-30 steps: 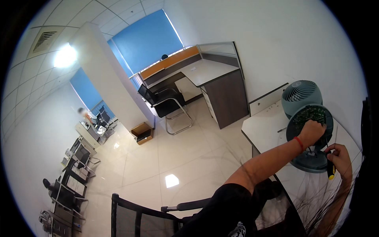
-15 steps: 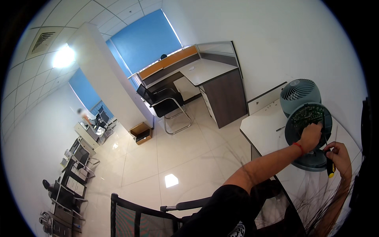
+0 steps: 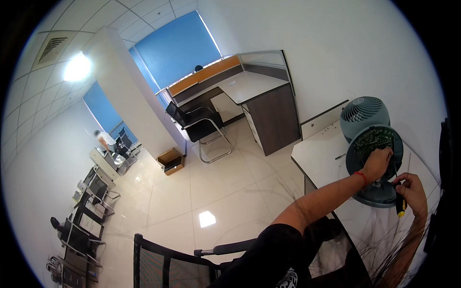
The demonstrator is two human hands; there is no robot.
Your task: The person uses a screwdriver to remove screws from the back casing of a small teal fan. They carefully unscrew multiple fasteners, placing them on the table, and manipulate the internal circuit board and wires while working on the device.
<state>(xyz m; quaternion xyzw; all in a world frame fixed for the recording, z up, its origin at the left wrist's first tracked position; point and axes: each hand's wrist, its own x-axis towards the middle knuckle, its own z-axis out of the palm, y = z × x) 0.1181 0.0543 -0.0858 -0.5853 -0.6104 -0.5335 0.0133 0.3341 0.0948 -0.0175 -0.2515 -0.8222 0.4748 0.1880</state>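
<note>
A grey-green fan lies on the white table at the right, its round base opened. Inside the base shows a green circuit board. My left hand, a red cord at its wrist, reaches into the opened base at the board's lower edge. Its fingers are bent together, and what they pinch is hidden. Beside it, my right hand is closed round a screwdriver with a black and yellow handle; the shaft points up toward the board. Below both hands sits the round, dark lower part of the base.
On the white tabletop lie a small thin tool and several tiny parts near the back panel. A mesh chair stands at my left. Farther off are a desk, a black chair, an open box and a person.
My hands and the screwdriver hold nearly the same place at the fan base. Far off at the left, the person has shifted posture and stands more upright.
</note>
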